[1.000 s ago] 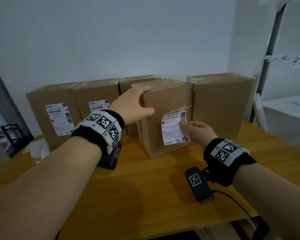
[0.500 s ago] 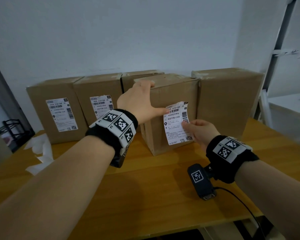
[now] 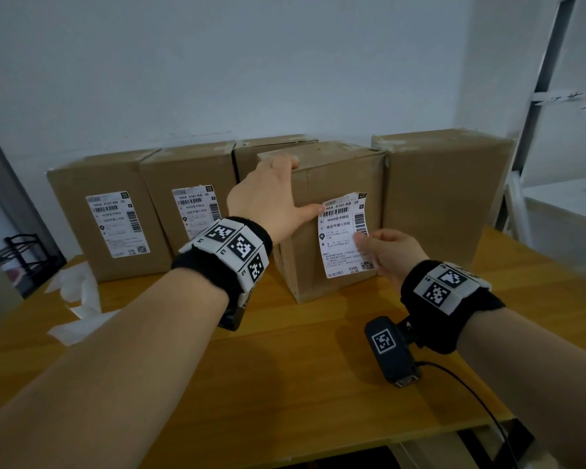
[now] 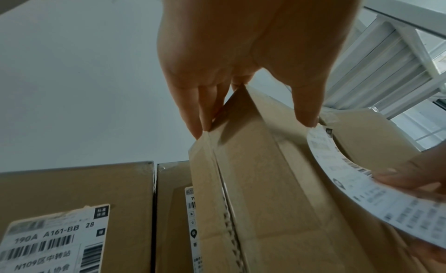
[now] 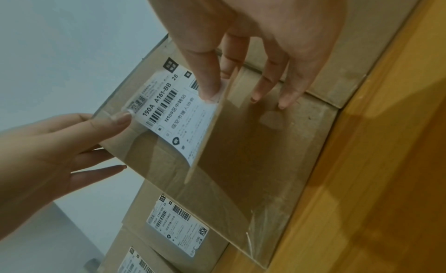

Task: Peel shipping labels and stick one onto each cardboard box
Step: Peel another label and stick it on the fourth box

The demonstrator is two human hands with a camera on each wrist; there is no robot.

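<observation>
Several brown cardboard boxes stand along the wall. The two left boxes (image 3: pixel 112 198) (image 3: pixel 190 174) carry white labels. One box (image 3: pixel 339 177) stands pulled forward, and the right box (image 3: pixel 447 198) is bare. A white shipping label (image 3: pixel 342 238) hangs in front of the forward box's face, its lower part bowed away from the cardboard (image 5: pixel 207 135). My left hand (image 3: pixel 278 194) lies on that box's upper left corner, fingers (image 4: pixel 198 113) straight along the side, thumb pressing the label's top left corner (image 5: pixel 130 113). My right hand (image 3: pixel 364 238) pinches the label's right edge (image 5: pixel 217 86).
White backing strips (image 3: pixel 78 299) lie on the wooden table (image 3: pixel 285 384) at the left. A third box (image 3: pixel 268 150) stands behind the forward one. A black rack (image 3: pixel 21 252) is at the far left, with a white shelf frame (image 3: pixel 552 96) and a white surface (image 3: pixel 562 211) at the right.
My left thumb slid right from the bare cardboard onto the label's top left corner. The label's curled top now lies closer to the box face. My right hand kept its pinch.
</observation>
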